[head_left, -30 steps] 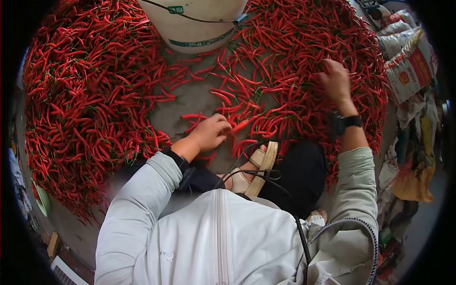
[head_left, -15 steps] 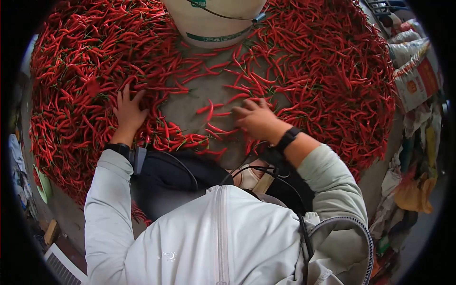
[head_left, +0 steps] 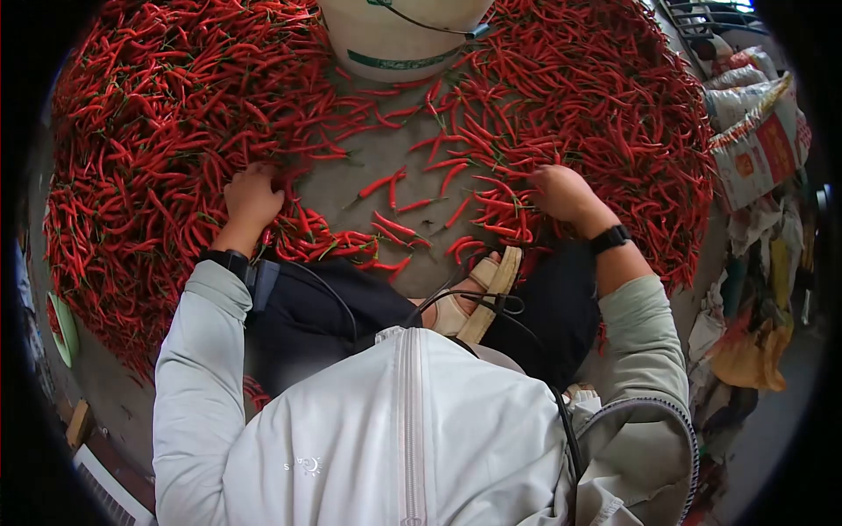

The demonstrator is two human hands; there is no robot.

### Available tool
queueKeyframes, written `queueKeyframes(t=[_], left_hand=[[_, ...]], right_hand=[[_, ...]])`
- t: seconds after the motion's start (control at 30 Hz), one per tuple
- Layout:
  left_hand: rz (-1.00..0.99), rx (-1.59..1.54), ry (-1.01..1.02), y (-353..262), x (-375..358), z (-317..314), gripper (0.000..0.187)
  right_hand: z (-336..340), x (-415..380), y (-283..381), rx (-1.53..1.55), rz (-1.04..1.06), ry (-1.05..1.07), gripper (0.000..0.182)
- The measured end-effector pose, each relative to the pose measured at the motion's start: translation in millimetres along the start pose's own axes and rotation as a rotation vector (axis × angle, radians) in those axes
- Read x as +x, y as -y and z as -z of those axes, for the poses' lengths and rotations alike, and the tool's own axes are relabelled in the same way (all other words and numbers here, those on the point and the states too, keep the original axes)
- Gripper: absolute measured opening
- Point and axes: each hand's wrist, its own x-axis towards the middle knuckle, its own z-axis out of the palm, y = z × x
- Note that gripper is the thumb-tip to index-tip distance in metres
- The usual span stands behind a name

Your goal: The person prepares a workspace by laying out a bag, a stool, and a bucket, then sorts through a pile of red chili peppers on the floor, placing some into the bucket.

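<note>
Red chili peppers (head_left: pixel 167 140) with green stems lie spread over the floor in a broad heap around me. My left hand (head_left: pixel 254 197) is in the pile on the left, its fingers curled down on chili peppers. On the right, my right hand (head_left: pixel 561 195) has its fingers bent down into the peppers; the fingertips are mostly hidden, so how many it grips does not show. A few loose peppers (head_left: pixel 399 230) lie on the bare grey floor between my hands.
A white bucket (head_left: pixel 408 35) with a wire handle stands at the far middle. Printed sacks (head_left: pixel 754 153) and bags line the right side. My sandalled foot (head_left: pixel 474 302) and a cable are close in front. A light green dish-like object (head_left: pixel 61 329) lies at the left edge.
My right hand has moved right, from the middle floor to the right heap. My left hand's spread fingers have curled in. Several loose peppers in the middle have shifted.
</note>
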Motion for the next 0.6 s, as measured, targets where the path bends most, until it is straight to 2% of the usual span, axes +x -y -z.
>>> queueKeyframes(t=[0.03, 0.1, 0.13, 0.2, 0.3, 0.33, 0.43, 0.47, 0.5, 0.57, 0.6], left_hand=[[0.003, 0.001, 0.002, -1.8, -1.8, -1.7, 0.044], [-0.056, -0.113, -0.070, -4.8, -7.0, -8.0, 0.041], [-0.055, -0.113, -0.064, -4.8, -8.0, -13.6, 0.041], [-0.123, -0.241, -0.105, -4.5, -12.3, -23.2, 0.033], [-0.121, -0.258, -0.114, 0.9, -7.5, -26.7, 0.027], [-0.120, -0.257, -0.108, 3.6, -4.2, -31.0, 0.027], [-0.144, -0.385, -0.184, 5.7, 3.5, -38.3, 0.023], [-0.133, -0.566, -0.263, 1.6, 5.2, -35.8, 0.021], [-0.122, -0.747, -0.342, -5.2, 5.1, -29.9, 0.020], [-0.152, -0.809, -0.364, -26.3, 1.1, -1.9, 0.018], [-0.184, -0.871, -0.387, -37.1, -1.2, 7.1, 0.017]], right_hand=[[-3.9, 13.2, 7.6, 0.002, 0.003, 0.002, 0.023], [-9.6, 46.3, 18.4, -0.004, 0.080, 0.144, 0.020], [-9.2, 55.9, 20.9, -0.001, 0.081, 0.149, 0.020], [-8.8, 65.8, 23.7, 0.213, 0.014, 0.070, 0.021], [-9.8, 58.0, 18.3, 0.262, -0.005, 0.050, 0.022], [-6.4, 53.9, 19.6, 0.226, -0.031, 0.117, 0.026], [-20.1, 33.9, 12.1, 0.189, -0.065, 0.233, 0.030], [-25.8, 26.5, 10.0, 0.110, -0.119, 0.271, 0.032], [-32.9, 18.2, 9.7, 0.111, -0.119, 0.273, 0.032], [-43.8, 4.7, 8.4, 0.148, -0.153, 0.063, 0.032], [-41.7, 2.1, 6.7, 0.124, -0.126, 0.081, 0.025]])
